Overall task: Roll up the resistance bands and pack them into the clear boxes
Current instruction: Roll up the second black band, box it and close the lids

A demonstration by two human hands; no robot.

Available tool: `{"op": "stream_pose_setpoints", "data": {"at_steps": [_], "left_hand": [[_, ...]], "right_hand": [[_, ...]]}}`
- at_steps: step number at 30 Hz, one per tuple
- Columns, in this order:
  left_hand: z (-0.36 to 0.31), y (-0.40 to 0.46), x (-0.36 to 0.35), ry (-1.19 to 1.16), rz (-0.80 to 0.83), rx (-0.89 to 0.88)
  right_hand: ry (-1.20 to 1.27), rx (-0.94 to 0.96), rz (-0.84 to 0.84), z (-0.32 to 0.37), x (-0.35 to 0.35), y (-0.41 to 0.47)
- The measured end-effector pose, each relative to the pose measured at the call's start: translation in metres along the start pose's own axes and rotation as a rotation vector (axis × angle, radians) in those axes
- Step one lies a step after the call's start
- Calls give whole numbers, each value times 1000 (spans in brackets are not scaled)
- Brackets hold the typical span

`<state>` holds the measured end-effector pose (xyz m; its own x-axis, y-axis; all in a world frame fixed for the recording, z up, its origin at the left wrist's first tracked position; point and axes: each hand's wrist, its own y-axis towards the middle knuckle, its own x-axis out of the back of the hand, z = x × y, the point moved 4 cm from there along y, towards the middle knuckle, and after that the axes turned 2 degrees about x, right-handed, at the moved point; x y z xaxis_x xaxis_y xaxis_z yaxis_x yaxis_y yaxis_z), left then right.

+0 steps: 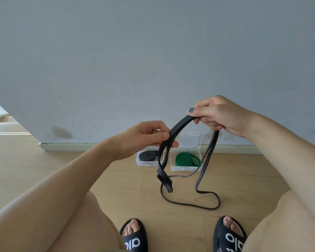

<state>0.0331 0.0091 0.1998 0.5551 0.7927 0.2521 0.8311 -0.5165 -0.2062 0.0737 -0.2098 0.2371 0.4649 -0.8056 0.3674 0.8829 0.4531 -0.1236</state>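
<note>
A long black resistance band [178, 124] arches between both hands, and its loose loops hang down and trail on the floor. My left hand [144, 135] pinches one part of it between thumb and fingers. My right hand [218, 113] grips another part, higher and to the right. On the floor by the wall stand two clear boxes. The left box [141, 163] holds a rolled black band [148, 155]. The right box [185, 168] holds a rolled green band [186, 159], and its lid [191, 141] stands open against the wall.
A grey wall [153, 51] with a pale baseboard [80, 146] runs close behind the boxes. The floor [116, 188] is light wood. My bare knees and two feet in black slides [227, 237] fill the bottom of the view.
</note>
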Motion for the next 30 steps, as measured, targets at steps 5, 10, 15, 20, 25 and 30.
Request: {"op": "stream_pose_setpoints", "data": {"at_steps": [5, 10, 15, 20, 25, 30], "left_hand": [[6, 0, 5, -106, -5, 11], [7, 2, 6, -140, -43, 28], [10, 4, 9, -83, -78, 38], [5, 6, 12, -194, -155, 49], [10, 6, 11, -152, -134, 69], [15, 6, 14, -56, -164, 96]], "right_hand": [[-14, 0, -13, -2, 3, 0], [-3, -1, -24, -3, 4, 2], [-23, 8, -20, -3, 4, 2], [9, 43, -80, -2, 12, 4], [-133, 30, -74, -9, 10, 7], [-301, -95, 119, -21, -3, 7]]}}
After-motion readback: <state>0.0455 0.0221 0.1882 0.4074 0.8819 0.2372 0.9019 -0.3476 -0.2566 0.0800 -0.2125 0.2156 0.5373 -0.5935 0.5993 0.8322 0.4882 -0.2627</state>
